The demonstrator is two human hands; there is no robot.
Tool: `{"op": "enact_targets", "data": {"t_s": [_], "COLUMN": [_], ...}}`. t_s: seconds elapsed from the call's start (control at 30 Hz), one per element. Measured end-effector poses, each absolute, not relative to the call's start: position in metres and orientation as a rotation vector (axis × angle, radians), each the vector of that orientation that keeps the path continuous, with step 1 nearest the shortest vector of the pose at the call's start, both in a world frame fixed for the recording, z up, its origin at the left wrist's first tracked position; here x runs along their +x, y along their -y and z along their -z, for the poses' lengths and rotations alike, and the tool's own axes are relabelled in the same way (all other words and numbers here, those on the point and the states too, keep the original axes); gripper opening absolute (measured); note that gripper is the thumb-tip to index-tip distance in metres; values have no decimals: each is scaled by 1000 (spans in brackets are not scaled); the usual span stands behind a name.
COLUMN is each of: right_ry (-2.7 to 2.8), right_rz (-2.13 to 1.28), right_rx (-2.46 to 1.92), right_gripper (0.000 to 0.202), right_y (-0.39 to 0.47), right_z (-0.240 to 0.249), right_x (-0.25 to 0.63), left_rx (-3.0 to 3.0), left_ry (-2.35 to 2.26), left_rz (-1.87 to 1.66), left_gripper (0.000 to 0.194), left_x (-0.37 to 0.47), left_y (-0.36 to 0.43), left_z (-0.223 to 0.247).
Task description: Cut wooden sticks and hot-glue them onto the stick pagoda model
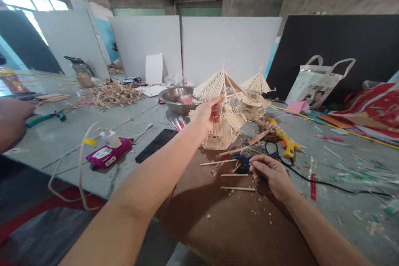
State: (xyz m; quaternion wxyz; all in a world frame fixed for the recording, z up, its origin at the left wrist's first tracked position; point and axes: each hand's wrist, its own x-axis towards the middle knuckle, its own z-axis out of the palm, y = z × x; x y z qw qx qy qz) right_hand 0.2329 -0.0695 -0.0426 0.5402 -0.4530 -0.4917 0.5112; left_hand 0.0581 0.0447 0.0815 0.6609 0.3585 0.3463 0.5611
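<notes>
A pagoda model (222, 131) built of thin wooden sticks stands ahead of me, with a pointed roof above a wider lower tier. My left hand (210, 114) reaches to it, fingers curled around a part just beneath the roof; the gripped part is mostly hidden. Lower right, my right hand (271, 172) hovers over the brown board (218, 220) with thumb and fingers pinched together. Whatever it may hold is too small to make out. Beside its fingertips lies a blue-handled tool (243, 161), partly covered. Loose wooden sticks (237, 188) lie close by.
A second stick model (254, 91) and a metal bowl (174, 99) stand behind. To the right lie a yellow glue gun (289, 145) and its black cord. A purple power strip (109, 153), a dark phone-like slab (156, 145) and another person's arm (14, 120) are at left.
</notes>
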Motion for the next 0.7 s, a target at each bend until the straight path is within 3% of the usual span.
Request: {"op": "enact_targets", "data": {"t_s": [0.7], "right_ry": [1156], "right_rz": [-1235], "right_rx": [-1067], "right_gripper": [14], "right_y": [69], "right_z": [42], "right_x": [232], "left_rx": [769], "left_ry": [-774], "left_rz": [-1327], "left_gripper": [14], "left_x": [62], "left_y": [-39], "left_z": [-82]}}
